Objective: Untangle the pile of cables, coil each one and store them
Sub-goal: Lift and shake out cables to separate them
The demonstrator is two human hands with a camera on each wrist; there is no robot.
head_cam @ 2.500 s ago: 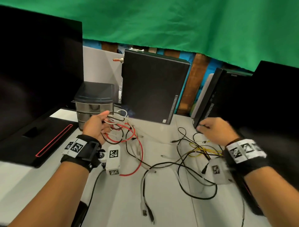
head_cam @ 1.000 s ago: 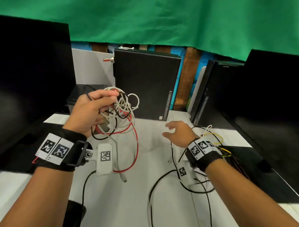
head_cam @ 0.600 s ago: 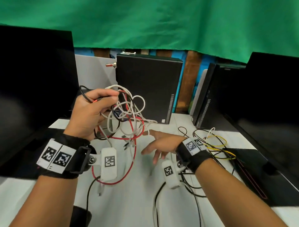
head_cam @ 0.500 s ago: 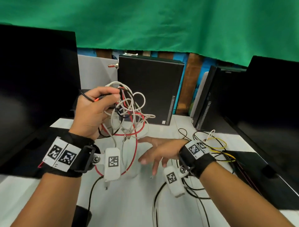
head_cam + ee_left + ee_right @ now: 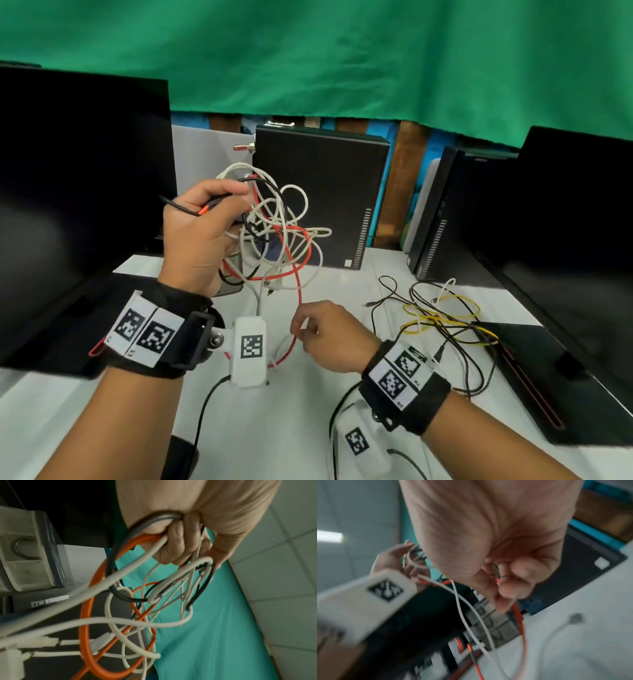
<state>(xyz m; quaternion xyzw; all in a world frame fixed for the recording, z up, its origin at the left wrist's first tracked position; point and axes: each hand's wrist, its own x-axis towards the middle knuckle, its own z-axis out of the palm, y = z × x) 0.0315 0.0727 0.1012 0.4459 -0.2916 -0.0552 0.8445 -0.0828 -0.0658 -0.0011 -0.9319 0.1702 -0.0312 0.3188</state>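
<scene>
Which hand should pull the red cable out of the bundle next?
Right. The right hand already pinches the red cable low under the bundle, while the left hand grips that bundle up off the table, so it serves as anchor.

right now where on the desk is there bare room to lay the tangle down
Bare desk lies in the near middle, between the two wrists, bordered by the red cable loop behind. More bare white lies by the tower foot. The right side is crowded: black and yellow cables sprawl there. The left hand holds the tangle; the right hand pinches the red cable.
</scene>
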